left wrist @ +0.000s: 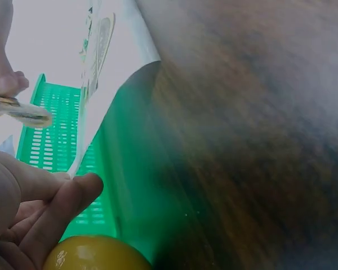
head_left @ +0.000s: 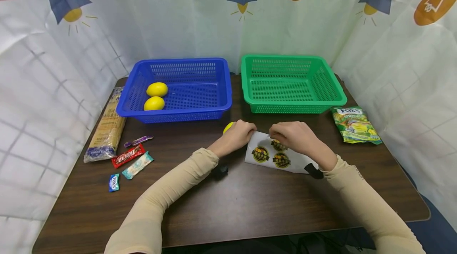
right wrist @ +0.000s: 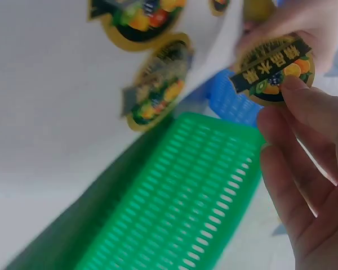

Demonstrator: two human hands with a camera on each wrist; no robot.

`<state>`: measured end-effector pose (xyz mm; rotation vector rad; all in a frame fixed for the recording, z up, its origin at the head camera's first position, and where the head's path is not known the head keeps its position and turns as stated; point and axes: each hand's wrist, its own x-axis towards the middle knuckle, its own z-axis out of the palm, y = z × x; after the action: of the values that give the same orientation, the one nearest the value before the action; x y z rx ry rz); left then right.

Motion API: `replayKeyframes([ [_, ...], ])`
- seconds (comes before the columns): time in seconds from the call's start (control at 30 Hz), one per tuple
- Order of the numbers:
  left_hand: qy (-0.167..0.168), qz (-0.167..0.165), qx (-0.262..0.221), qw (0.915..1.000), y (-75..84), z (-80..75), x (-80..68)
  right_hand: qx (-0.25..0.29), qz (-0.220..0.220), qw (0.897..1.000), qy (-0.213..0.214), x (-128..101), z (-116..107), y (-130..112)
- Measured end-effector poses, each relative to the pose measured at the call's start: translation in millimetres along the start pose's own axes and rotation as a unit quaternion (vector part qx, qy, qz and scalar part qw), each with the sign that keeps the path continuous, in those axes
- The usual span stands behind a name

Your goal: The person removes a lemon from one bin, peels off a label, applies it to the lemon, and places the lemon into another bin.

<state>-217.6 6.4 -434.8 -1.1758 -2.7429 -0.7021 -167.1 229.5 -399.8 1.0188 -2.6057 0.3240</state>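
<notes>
Between my hands a white sheet of round fruit stickers hangs tilted over the table. My left hand pinches its left edge between thumb and finger. My right hand pinches one loose round sticker, black and gold with fruit printed on it, apart from the sheet in the right wrist view. Several more stickers stay on the sheet. A yellow lemon lies just beyond my left hand, partly hidden by it; its glossy top shows below my fingers in the left wrist view.
A blue basket holding two lemons stands at the back left, a green basket at the back right. Noodles in a long pack and several small snacks lie left. A Fox's candy bag lies right.
</notes>
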Motion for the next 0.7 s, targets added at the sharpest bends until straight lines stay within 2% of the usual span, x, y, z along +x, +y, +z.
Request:
replayKeyframes([
  [0.17, -0.001, -0.004, -0.002, 1.0, -0.2, -0.7, 1.1, 0.013, -0.011, 0.999, 0.034, -1, -11, 2],
  [0.33, 0.015, -0.014, 0.0, 0.9998, -3.9, -5.3, -1.5, 0.07, 0.037, 0.997, 0.008, 4, -14, 0],
  [0.57, 0.056, -0.041, -0.009, 0.9976, -20.8, -16.8, -15.3, 0.167, 0.109, 0.98, -0.021, 6, -6, -1],
  [0.7, 0.04, -0.084, -0.009, 0.9957, -32.4, -22.7, -26.6, 0.194, 0.12, 0.973, -0.026, 11, -1, -2],
])
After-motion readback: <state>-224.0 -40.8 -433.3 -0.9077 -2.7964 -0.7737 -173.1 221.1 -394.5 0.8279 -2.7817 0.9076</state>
